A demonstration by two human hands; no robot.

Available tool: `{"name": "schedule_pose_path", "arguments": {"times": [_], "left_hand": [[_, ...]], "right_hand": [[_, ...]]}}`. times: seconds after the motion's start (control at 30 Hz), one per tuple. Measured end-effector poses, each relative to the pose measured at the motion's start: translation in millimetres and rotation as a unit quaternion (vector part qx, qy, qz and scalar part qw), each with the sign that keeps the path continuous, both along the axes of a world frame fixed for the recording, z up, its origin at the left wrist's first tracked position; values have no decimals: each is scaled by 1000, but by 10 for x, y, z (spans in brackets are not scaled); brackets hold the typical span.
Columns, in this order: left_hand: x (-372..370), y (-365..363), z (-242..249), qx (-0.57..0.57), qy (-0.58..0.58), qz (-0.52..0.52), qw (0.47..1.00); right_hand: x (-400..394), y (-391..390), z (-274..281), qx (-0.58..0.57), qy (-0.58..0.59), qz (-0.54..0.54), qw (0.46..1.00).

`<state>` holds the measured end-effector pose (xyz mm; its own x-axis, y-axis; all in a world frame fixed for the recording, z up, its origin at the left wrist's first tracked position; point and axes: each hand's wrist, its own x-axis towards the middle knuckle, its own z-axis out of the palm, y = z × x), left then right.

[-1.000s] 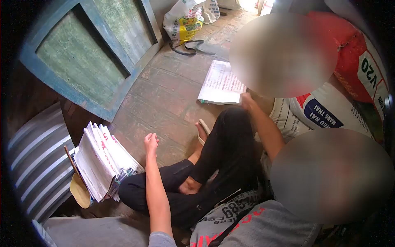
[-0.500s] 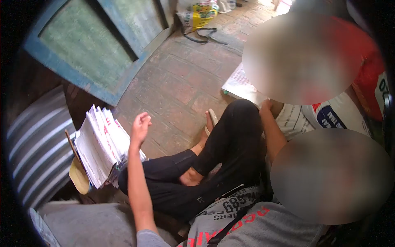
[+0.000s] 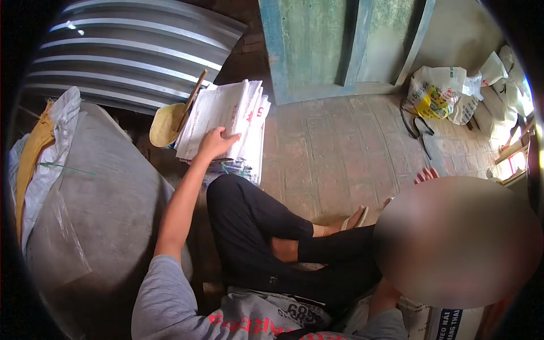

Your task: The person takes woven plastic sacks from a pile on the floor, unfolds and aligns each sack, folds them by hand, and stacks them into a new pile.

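Observation:
My left hand [image 3: 217, 144] rests on the top of a stack of folded white printed sacks [image 3: 226, 107], its thumb apart from the fingers. The stack stands upright beside my left knee, with red lettering on some edges. To the right, the fingertips of my right hand [image 3: 426, 175] show spread apart above a blurred patch, and nothing is visible between them. That blur hides the rest of the hand and most of the forearm.
A yellow scoop [image 3: 166, 126] with a stick is left of the stack, near corrugated metal [image 3: 130, 51]. A grey covered mound [image 3: 102, 192] lies at left. Behind are a blue-green door [image 3: 317, 51], filled bags [image 3: 435, 93] and a black strap [image 3: 418, 127] on brick floor.
The view has swung left. My left hand has gone from the air beside the stack onto its top. My right hand has moved from beside the white sack at the right to out past my knee.

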<state>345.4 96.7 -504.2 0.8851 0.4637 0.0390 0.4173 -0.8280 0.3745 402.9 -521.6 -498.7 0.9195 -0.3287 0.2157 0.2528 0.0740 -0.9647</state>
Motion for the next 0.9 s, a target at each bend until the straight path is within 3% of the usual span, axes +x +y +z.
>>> {"name": "schedule_pose_path", "arguments": {"times": [0.13, 0.23, 0.3, 0.4, 0.47, 0.53, 0.63, 0.7, 0.77, 0.8, 0.83, 0.87, 0.9], "left_hand": [[13, -255, 23, 63, 4, -6, 998], [110, -368, 244, 105, -48, 14, 993], [173, -558, 508, 108, -119, -14, 987], [233, -1168, 970, 29, -194, -101, 975], [345, -1507, 1023, -184, -302, -170, 920], [456, -1866, 1047, -408, -354, -222, 812], [550, -2311, 918, -565, -340, -177, 730], [709, -2364, 507, -629, -281, -118, 715], [822, -2322, 77, -556, -201, -133, 796], [817, -2403, -101, -528, -220, -137, 809], [788, -2463, -280, -427, -264, -176, 847], [720, -2503, -469, -319, -303, -211, 873], [640, -2536, -607, -207, -340, -241, 885]], "right_hand": [[442, 641, -48, 157, 22, 161, 974], [572, 933, -750, 224, 112, 170, 953], [498, 1103, -1021, 90, 167, 201, 961], [360, 1309, -847, 96, 229, 381, 891], [232, 1461, -625, 149, 278, 444, 839], [120, 1499, -549, 229, 300, 449, 810], [39, 1379, -482, 327, 235, 406, 820], [72, 1239, -349, 354, 167, 365, 845], [181, 1082, -550, 272, 143, 296, 904], [202, 1050, -608, 239, 130, 246, 930], [237, 1036, -663, 205, 118, 196, 952], [271, 1051, -732, 131, 46, 158, 978], [259, 1100, -802, 30, 45, 120, 991]]}}
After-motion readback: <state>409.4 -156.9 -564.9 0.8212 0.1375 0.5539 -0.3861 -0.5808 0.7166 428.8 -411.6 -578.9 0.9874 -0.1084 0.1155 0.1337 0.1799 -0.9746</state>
